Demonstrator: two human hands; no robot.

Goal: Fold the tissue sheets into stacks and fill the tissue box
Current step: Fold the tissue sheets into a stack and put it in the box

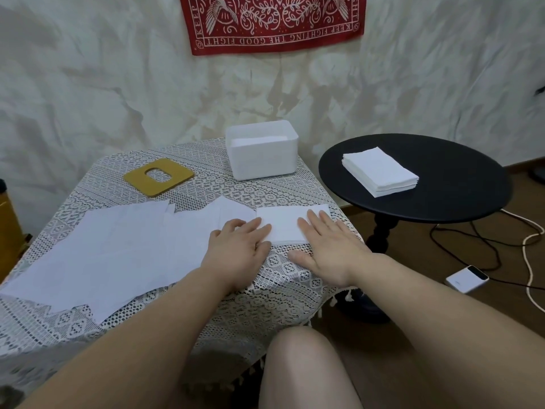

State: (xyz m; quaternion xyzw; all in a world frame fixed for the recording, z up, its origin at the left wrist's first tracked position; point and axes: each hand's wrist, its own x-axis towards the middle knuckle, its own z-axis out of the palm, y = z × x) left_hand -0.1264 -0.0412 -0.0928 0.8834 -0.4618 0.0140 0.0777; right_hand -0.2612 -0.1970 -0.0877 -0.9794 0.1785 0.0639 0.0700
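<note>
Nearby, flat fingers of both hands press the folded tissue [284, 224] between loose sheets [118, 249] and the black side table [460, 184].

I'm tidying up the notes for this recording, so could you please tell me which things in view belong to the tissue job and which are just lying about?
Part of the job:
- folded stack under both hands
- loose sheets
- tissue box
- yellow lid
- finished stack on the black side table

Just lying about:
- red wall cloth
- white device and cables on the floor

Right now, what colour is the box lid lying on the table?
Mustard yellow lid, flat with an oval opening; seen in the head view.
</note>
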